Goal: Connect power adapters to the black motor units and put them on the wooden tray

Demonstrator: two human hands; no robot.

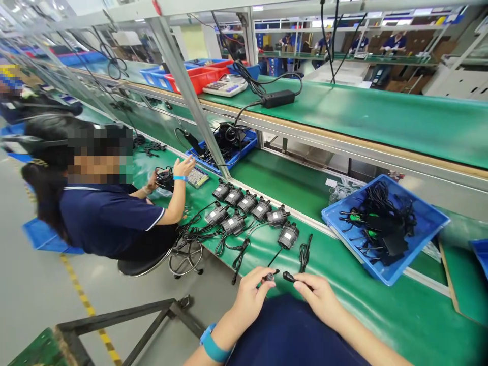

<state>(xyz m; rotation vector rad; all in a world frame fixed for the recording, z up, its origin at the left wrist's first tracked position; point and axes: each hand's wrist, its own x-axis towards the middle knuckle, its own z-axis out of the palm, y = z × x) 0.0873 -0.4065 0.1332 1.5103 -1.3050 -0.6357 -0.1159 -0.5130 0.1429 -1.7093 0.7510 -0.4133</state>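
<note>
My left hand (254,292) pinches a small black cable connector (270,276) at the near edge of the green workbench (343,264). My right hand (317,294) holds a second black plug (288,276), its tip facing the first one with a small gap between them. The cable from the left connector runs up to a black pump unit (288,235). A bundled black cable (304,252) lies just beyond my right hand. Several more black pump units (244,206) with cords sit in rows further left.
A blue tray (427,213) full of black cables and adapters stands to the right. A seated co-worker (114,213) in a dark blue shirt works at the left, hands near a small device. Another blue tray (249,142) of cables, a slanted metal post (190,96) and an upper shelf lie beyond.
</note>
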